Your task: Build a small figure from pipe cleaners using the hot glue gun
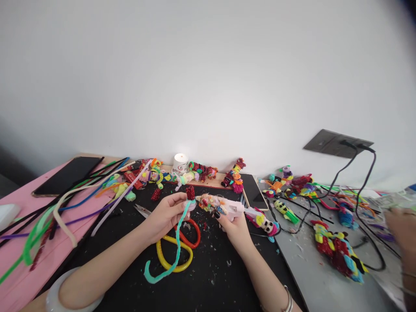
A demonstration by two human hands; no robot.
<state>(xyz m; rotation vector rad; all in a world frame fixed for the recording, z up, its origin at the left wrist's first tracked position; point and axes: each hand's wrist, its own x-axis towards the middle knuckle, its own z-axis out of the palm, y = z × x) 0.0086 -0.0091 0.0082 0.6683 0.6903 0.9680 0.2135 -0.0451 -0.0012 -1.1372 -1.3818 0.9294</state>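
At the middle of a black work mat [224,281], the person's left hand [167,214] pinches a small dark-red glittery fuzzy piece [190,193] with a pale part beneath it, thumb and fingertips closed together on it. From this piece a long turquoise fuzzy stem [178,247] hangs down and curls to the left at its lower end. The person's right hand [236,227] is wrapped around a pale glue gun [235,208], whose front end is crusted with multicoloured fibres; its nozzle points left, right beside the glittery piece, though whether the two touch cannot be told. Under the left hand lies a pair of scissors with one red and one yellow handle loop [186,247], partly crossed by the stem. Along the back stand and lie a white paper cup [180,164], a red-and-orange fuzzy figure [234,174] and a dark-screened phone with a pale edge [255,191]. To the left, long fuzzy stems in green, blue, purple and cream [58,216] spread across a pink surface [29,284], near a black phone [68,175]. On the grey tabletop [292,268] at right rest more multicoloured fuzzy figures [338,251], and a co-worker's blurred hand [399,229] shows at the edge.
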